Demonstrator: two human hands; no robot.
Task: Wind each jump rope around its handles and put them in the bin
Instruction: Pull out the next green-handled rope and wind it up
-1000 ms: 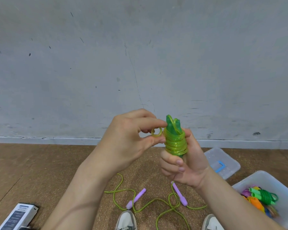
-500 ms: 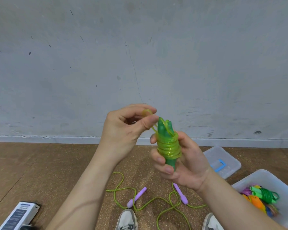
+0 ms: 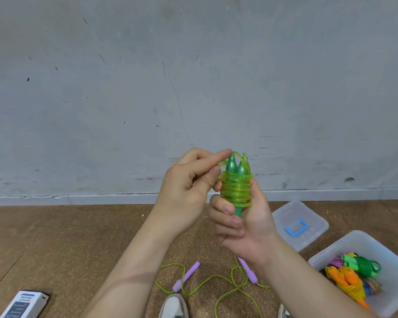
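Observation:
My right hand (image 3: 244, 223) grips two green handles held together upright, with a translucent green jump rope (image 3: 236, 188) wound in many turns around them. My left hand (image 3: 189, 187) pinches the last loop of that rope beside the handle tips, its forefinger stretched over them. On the floor below lies a second jump rope (image 3: 207, 285) with purple handles, its green cord loose in curls. The clear bin (image 3: 345, 244) at the lower right holds several wound ropes, green, orange and purple.
A clear bin lid (image 3: 308, 216) with a blue clip lies on the cork floor behind the bin. A small printed box (image 3: 24, 304) lies at the bottom left. Two shoe tips show at the bottom edge. A grey wall stands just ahead.
My left hand carried the rope's end loop up from the side of the coil to the handle tips. Both hands rose a little in view.

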